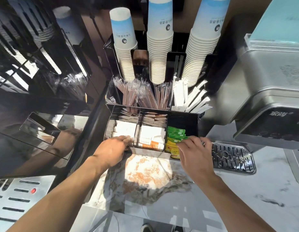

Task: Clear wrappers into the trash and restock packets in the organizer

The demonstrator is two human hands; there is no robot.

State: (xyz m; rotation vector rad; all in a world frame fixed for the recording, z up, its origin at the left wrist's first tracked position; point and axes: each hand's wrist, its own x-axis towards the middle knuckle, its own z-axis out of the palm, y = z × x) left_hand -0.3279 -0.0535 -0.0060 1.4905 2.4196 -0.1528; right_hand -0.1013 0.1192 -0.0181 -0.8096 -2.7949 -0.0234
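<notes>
A black glossy organizer [182, 122] stands on the marble-patterned table [246, 190], and both hands reach into its front row of three compartments. The left compartment holds white packets [124, 128] standing on edge, washed out by glare. The middle one holds white packets with orange printing [151, 139], packed in a tight upright row. The right compartment carries green packets [176, 133] toward the back and yellow packets [172, 148] at the front — the yellow ones bear a red label and small print too blurred to read.

The left hand [112, 148] rests over the front edge of the left compartment, fingers curled and pinched down among the white packets; whether it actually grips one cannot be told. The right hand [194, 151] sits at the right compartment with fingers bent and loosely spread, the fingertips touching the tops of the green and yellow packets — a firm hold is not visible.

Behind the packet row, the organizer holds clear-wrapped brown stirrers [142, 96] and, to their right, white paper-wrapped sticks [189, 97]. Three stacks of inverted paper cups [159, 47], white with a blue band, rise at the organizer's back. Right of the organizer stands a steel machine [266, 91] with a drip tray [232, 158].
</notes>
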